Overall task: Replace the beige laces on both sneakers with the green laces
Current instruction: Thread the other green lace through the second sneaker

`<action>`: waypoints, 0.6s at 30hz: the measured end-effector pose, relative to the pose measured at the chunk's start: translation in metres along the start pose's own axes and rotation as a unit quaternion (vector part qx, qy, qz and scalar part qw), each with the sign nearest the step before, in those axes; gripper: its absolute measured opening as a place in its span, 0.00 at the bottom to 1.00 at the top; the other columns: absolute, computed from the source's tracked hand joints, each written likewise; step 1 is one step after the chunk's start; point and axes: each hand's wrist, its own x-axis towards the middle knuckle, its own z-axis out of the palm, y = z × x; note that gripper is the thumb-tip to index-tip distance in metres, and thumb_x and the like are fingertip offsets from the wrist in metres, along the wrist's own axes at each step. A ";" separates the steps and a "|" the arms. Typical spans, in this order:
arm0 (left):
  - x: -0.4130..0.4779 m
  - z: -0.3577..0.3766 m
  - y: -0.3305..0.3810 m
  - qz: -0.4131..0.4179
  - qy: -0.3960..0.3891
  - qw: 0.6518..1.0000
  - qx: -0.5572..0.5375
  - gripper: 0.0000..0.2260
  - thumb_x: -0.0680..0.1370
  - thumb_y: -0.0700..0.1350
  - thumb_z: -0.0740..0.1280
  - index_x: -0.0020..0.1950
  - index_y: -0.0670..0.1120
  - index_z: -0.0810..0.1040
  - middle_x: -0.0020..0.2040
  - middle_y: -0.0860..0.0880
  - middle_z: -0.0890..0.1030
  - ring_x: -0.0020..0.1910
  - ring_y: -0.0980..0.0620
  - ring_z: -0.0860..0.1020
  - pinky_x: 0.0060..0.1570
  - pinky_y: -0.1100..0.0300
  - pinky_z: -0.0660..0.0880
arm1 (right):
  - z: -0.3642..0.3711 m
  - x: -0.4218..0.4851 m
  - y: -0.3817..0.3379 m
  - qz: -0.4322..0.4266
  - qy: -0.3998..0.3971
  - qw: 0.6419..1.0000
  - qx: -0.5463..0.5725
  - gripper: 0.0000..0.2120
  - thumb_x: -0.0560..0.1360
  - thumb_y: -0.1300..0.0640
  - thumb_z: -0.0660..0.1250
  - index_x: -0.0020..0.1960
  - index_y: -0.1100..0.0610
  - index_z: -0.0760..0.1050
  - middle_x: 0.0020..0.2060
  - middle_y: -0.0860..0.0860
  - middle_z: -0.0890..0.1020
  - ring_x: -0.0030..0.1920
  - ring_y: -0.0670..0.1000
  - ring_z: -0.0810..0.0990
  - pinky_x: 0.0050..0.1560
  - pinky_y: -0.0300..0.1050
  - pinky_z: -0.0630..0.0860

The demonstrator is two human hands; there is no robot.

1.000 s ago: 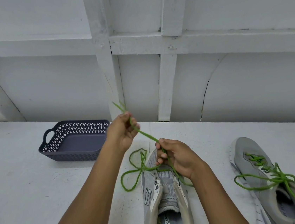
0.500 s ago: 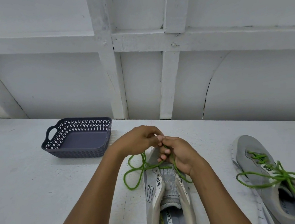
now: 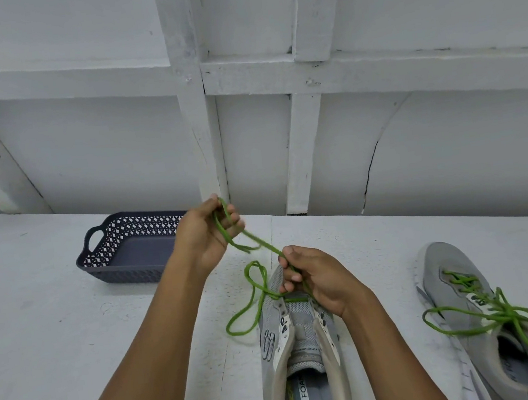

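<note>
A grey sneaker point(image 3: 300, 343) lies in front of me, toe pointing away, its tongue bare below the lowest eyelets. A green lace point(image 3: 251, 303) runs through those eyelets and loops loosely on the table to the sneaker's left. My left hand point(image 3: 207, 232) is raised above the table and grips one end of that lace, pulled taut. My right hand point(image 3: 314, 279) rests on the sneaker's toe area and pinches the same lace where it leaves the shoe. A second grey sneaker point(image 3: 487, 322) on the right is laced with a green lace point(image 3: 492, 312), its ends lying loose.
A dark blue perforated basket point(image 3: 104, 254) with a handle stands on the white table point(image 3: 56, 322) to the left, behind my left arm. A white panelled wall point(image 3: 279, 115) rises just behind the table's far edge.
Half a second ago both hands met at the sneaker's toe. My left hand has since lifted up and to the left, drawing the lace taut; my right hand stays on the shoe.
</note>
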 end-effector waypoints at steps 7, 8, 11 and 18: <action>-0.011 0.012 -0.018 0.006 -0.119 0.845 0.522 0.11 0.80 0.49 0.68 0.51 0.41 0.76 0.38 0.49 0.76 0.26 0.55 0.64 0.25 0.63 0.62 | -0.003 0.003 -0.002 0.005 -0.005 1.000 0.023 0.14 0.84 0.58 0.55 0.43 0.62 0.72 0.25 0.51 0.69 0.29 0.51 0.74 0.45 0.48 0.79; -0.015 0.016 -0.017 0.003 -0.160 0.782 0.603 0.13 0.79 0.53 0.69 0.49 0.43 0.78 0.36 0.51 0.76 0.27 0.56 0.67 0.27 0.64 0.64 | -0.005 0.003 -0.003 0.008 -0.007 1.000 0.024 0.14 0.84 0.59 0.54 0.44 0.63 0.72 0.25 0.51 0.70 0.29 0.51 0.74 0.45 0.47 0.79; -0.022 0.026 -0.009 -0.002 -0.223 0.655 0.722 0.13 0.78 0.55 0.68 0.45 0.45 0.81 0.31 0.57 0.76 0.27 0.61 0.70 0.28 0.68 0.65 | -0.008 0.003 -0.003 0.011 -0.024 1.000 0.016 0.13 0.84 0.62 0.53 0.48 0.65 0.73 0.26 0.52 0.71 0.29 0.51 0.74 0.45 0.46 0.80; -0.021 0.022 0.007 0.004 -0.230 0.725 0.649 0.12 0.79 0.47 0.69 0.37 0.45 0.78 0.31 0.54 0.77 0.29 0.58 0.70 0.32 0.66 0.65 | -0.014 0.002 -0.002 -0.011 -0.084 0.996 -0.018 0.12 0.81 0.56 0.60 0.45 0.63 0.75 0.30 0.53 0.74 0.37 0.53 0.78 0.46 0.44 0.77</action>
